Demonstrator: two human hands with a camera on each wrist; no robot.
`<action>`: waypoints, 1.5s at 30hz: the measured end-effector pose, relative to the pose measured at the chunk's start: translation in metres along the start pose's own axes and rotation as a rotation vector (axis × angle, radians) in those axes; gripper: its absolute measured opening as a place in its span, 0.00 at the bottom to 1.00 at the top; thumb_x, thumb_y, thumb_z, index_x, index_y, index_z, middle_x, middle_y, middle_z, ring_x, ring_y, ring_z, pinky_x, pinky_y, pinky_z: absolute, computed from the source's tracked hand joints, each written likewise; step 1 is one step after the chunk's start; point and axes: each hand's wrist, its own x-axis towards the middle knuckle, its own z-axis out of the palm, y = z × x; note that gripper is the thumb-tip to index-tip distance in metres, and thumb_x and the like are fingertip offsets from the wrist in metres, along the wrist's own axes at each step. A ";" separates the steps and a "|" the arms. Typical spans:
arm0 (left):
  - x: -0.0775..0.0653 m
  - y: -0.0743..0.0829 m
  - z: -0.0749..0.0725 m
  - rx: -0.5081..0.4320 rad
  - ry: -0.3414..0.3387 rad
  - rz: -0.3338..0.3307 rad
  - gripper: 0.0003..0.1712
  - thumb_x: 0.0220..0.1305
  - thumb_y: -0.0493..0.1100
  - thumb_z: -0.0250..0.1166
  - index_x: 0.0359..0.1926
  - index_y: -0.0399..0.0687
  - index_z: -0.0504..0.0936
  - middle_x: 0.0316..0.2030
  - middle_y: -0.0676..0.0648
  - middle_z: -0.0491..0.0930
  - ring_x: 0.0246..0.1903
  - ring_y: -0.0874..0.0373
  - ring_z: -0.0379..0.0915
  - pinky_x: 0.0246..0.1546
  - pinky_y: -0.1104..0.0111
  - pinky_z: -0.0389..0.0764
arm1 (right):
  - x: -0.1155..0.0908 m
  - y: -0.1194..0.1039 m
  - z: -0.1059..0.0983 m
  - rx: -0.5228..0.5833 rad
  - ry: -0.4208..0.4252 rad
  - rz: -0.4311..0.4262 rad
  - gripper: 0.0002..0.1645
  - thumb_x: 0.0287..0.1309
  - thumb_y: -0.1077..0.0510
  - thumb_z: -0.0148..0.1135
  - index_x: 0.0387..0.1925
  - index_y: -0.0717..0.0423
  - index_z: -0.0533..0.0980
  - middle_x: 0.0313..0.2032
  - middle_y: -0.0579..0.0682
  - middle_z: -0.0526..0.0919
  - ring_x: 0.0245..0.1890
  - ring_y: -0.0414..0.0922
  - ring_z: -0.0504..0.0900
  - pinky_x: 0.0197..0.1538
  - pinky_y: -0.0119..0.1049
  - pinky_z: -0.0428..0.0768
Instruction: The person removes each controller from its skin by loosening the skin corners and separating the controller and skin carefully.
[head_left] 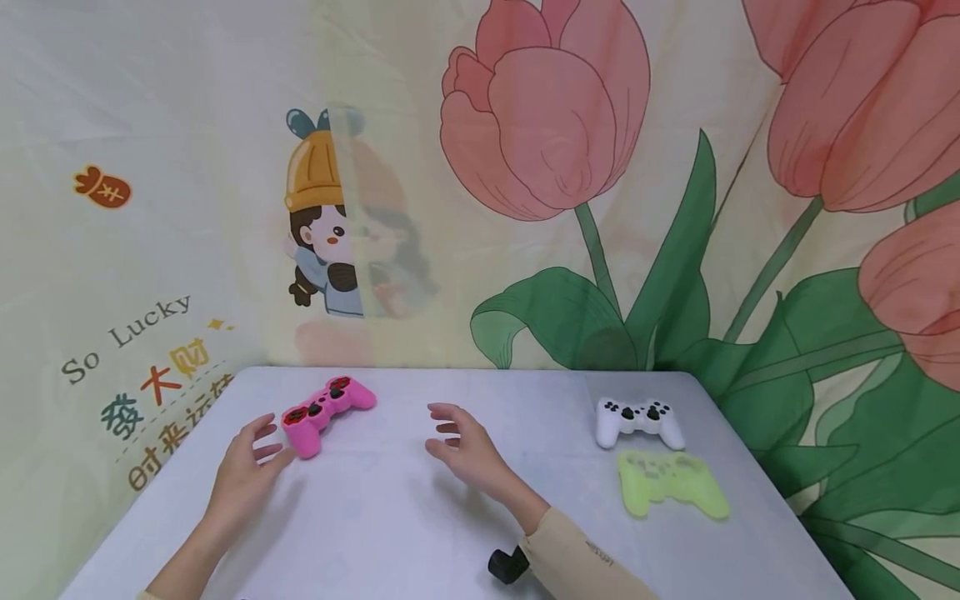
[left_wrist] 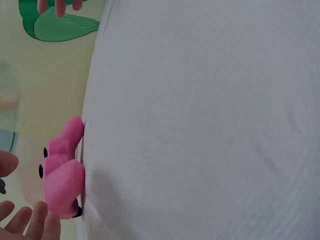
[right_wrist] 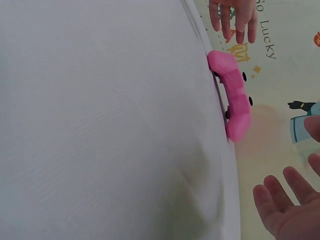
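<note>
- The pink controller (head_left: 327,408) lies on the white-covered table (head_left: 375,521), toward the far edge and left of centre, buttons up. It sits askew, its right end farther from you than its left.
- Your left hand (head_left: 243,467) is just beside the controller's left handle, on the outer side. Its fingers are relaxed and lightly bent, the thumb apart from them, and it holds nothing. Whether a fingertip touches the pink handle, you cannot tell from these views.
- Your right hand (head_left: 468,450) is off to the right of the controller, with a stretch of tabletop between them. Its fingers are loosely bent, the thumb apart, and nothing is in its grasp. A shadow shows on the cloth beneath it.
- So the controller lies between your two hands, much nearer the left one; your right wrist view shows it with a hand on either side.
- Well to the right of your right hand lies a white controller (head_left: 639,417), also buttons up, near the far edge.
- A pale green controller-shaped piece (head_left: 671,479) lies just on your side of the white controller, a little to its right.
- By your right sleeve (head_left: 585,558) you have a black object (head_left: 507,567), partly hidden.
</note>
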 end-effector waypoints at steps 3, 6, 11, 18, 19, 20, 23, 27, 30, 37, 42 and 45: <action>0.005 -0.006 0.001 -0.012 -0.023 -0.051 0.46 0.76 0.44 0.64 0.82 0.34 0.49 0.73 0.27 0.62 0.67 0.30 0.71 0.61 0.44 0.80 | 0.009 0.001 0.006 -0.008 -0.012 0.019 0.31 0.71 0.58 0.68 0.73 0.50 0.72 0.67 0.53 0.78 0.67 0.59 0.78 0.68 0.51 0.78; 0.010 -0.011 0.003 -0.025 -0.041 -0.079 0.47 0.76 0.45 0.63 0.83 0.34 0.47 0.74 0.26 0.60 0.68 0.30 0.69 0.62 0.43 0.78 | 0.019 0.004 0.012 -0.022 -0.028 0.029 0.32 0.71 0.58 0.68 0.73 0.51 0.72 0.66 0.52 0.79 0.66 0.59 0.78 0.67 0.47 0.79; 0.018 -0.018 0.011 -0.043 -0.068 -0.080 0.48 0.76 0.44 0.62 0.83 0.33 0.45 0.74 0.26 0.59 0.67 0.30 0.70 0.63 0.43 0.78 | 0.036 0.009 0.019 -0.047 -0.045 0.044 0.32 0.71 0.58 0.67 0.73 0.50 0.72 0.66 0.52 0.79 0.65 0.58 0.79 0.65 0.44 0.80; 0.027 -0.018 0.016 -0.033 -0.100 -0.085 0.49 0.76 0.45 0.62 0.83 0.33 0.42 0.74 0.25 0.58 0.67 0.29 0.70 0.63 0.42 0.78 | 0.061 0.008 0.030 -0.089 -0.064 0.061 0.35 0.70 0.58 0.68 0.75 0.52 0.70 0.68 0.58 0.78 0.65 0.57 0.80 0.65 0.45 0.80; 0.028 -0.018 0.015 -0.026 -0.100 -0.087 0.50 0.76 0.45 0.61 0.83 0.32 0.42 0.73 0.25 0.58 0.67 0.29 0.70 0.63 0.42 0.77 | 0.065 0.008 0.032 -0.095 -0.072 0.068 0.35 0.70 0.57 0.68 0.75 0.52 0.69 0.68 0.59 0.77 0.65 0.56 0.79 0.65 0.44 0.80; 0.028 -0.018 0.013 -0.016 -0.098 -0.086 0.49 0.76 0.45 0.61 0.83 0.32 0.42 0.73 0.25 0.58 0.67 0.29 0.70 0.63 0.41 0.77 | 0.069 0.008 0.035 -0.101 -0.079 0.068 0.36 0.70 0.57 0.68 0.76 0.52 0.69 0.68 0.59 0.77 0.66 0.56 0.79 0.65 0.44 0.80; 0.030 -0.016 0.011 0.000 -0.106 -0.071 0.49 0.76 0.45 0.61 0.83 0.31 0.41 0.73 0.24 0.58 0.67 0.28 0.69 0.64 0.40 0.75 | 0.081 0.009 0.043 -0.125 -0.081 0.086 0.37 0.69 0.58 0.68 0.76 0.51 0.69 0.68 0.58 0.78 0.66 0.55 0.80 0.66 0.44 0.79; 0.033 -0.014 0.009 0.004 -0.119 -0.053 0.50 0.77 0.47 0.60 0.82 0.30 0.41 0.74 0.23 0.57 0.67 0.27 0.68 0.66 0.39 0.73 | 0.094 0.010 0.051 -0.134 -0.076 0.112 0.38 0.67 0.59 0.69 0.76 0.52 0.69 0.68 0.56 0.79 0.67 0.54 0.79 0.67 0.44 0.78; 0.033 -0.014 0.004 0.011 -0.121 -0.055 0.51 0.78 0.48 0.60 0.82 0.28 0.40 0.74 0.22 0.55 0.68 0.26 0.68 0.66 0.39 0.73 | 0.103 0.008 0.057 -0.141 -0.091 0.130 0.40 0.67 0.58 0.70 0.77 0.50 0.68 0.69 0.54 0.78 0.68 0.52 0.78 0.69 0.43 0.76; 0.035 -0.021 -0.002 0.027 -0.142 -0.066 0.53 0.79 0.53 0.58 0.81 0.25 0.38 0.74 0.21 0.53 0.69 0.24 0.64 0.67 0.38 0.71 | 0.118 0.002 0.067 -0.148 -0.133 0.159 0.42 0.67 0.57 0.70 0.79 0.48 0.65 0.71 0.50 0.76 0.71 0.52 0.75 0.70 0.43 0.75; 0.035 -0.024 -0.001 0.024 -0.161 -0.082 0.53 0.80 0.55 0.57 0.81 0.25 0.37 0.75 0.20 0.51 0.70 0.23 0.62 0.67 0.36 0.69 | 0.129 0.004 0.073 -0.224 -0.185 0.158 0.46 0.63 0.55 0.72 0.80 0.47 0.65 0.73 0.45 0.75 0.71 0.47 0.75 0.70 0.39 0.74; 0.036 -0.023 0.001 0.015 -0.164 -0.066 0.53 0.80 0.55 0.57 0.81 0.25 0.37 0.75 0.20 0.51 0.70 0.23 0.62 0.67 0.36 0.68 | 0.130 0.005 0.073 -0.258 -0.211 0.158 0.48 0.62 0.54 0.73 0.80 0.48 0.64 0.75 0.45 0.72 0.72 0.46 0.74 0.72 0.36 0.71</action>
